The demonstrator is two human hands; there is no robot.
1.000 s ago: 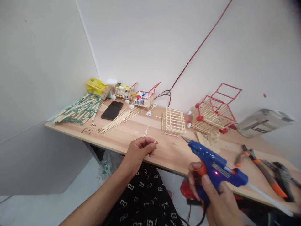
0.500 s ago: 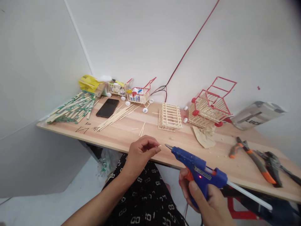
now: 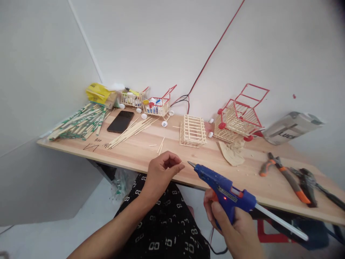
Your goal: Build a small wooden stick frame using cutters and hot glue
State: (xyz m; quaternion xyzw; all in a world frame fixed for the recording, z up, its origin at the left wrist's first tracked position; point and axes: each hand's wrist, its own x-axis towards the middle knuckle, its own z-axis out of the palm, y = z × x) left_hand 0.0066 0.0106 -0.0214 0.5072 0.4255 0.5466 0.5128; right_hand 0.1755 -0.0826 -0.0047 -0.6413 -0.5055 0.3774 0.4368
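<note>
Fingers of my left hand (image 3: 161, 172) pinch together, perhaps on a sliver too small to tell, over the near edge of the pale wooden surface (image 3: 140, 153). My right hand (image 3: 229, 225) wraps the glossy blue plastic glue gun (image 3: 225, 187), nozzle just beside those fingertips; open board lies before the slatted stick crate (image 3: 192, 131).

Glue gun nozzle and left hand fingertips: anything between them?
Nothing. In the head view the glue gun nozzle points at the left hand; only a short stretch of bare table edge shows between.
</note>
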